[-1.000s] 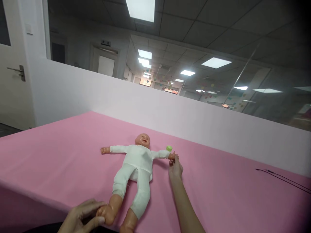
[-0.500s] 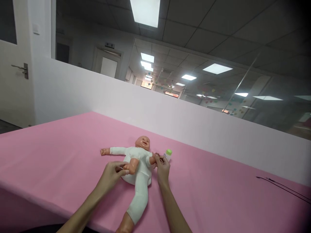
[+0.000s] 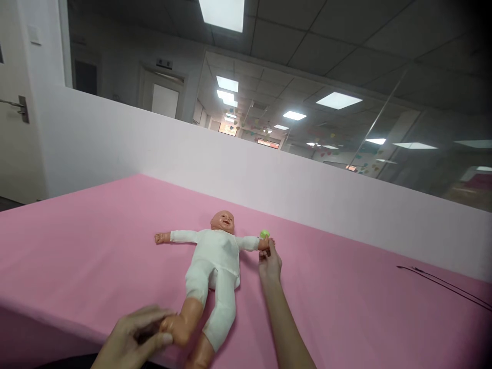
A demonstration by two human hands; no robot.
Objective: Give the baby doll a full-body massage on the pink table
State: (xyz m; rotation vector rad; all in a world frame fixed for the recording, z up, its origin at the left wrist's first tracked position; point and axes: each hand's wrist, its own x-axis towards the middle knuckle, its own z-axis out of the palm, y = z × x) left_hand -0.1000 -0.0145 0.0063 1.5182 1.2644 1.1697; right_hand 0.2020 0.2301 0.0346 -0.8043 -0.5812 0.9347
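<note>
A baby doll [image 3: 217, 251] with a white cloth body lies on its back on the pink table, its head away from me. My left hand [image 3: 134, 335] is closed on the doll's foot, the leg on the left, thumb and fingers on either side. My right hand [image 3: 271, 261] grips the doll's hand on the right, with that arm stretched out sideways. The doll's other arm lies spread to the left, untouched. Behind my right hand shows the green cap [image 3: 264, 233] of a small bottle; the rest of it is hidden.
The pink covering [image 3: 96, 246] spreads over the table up to a low white wall [image 3: 230, 169] with glass above. Thin black cords [image 3: 442, 287] lie at the right. A door [image 3: 19, 128] stands at the far left.
The left-side leg, bent up over the body before, is now stretched down toward me in my left hand. My right hand has drawn the doll's arm out to the right. The view shifted slightly.
</note>
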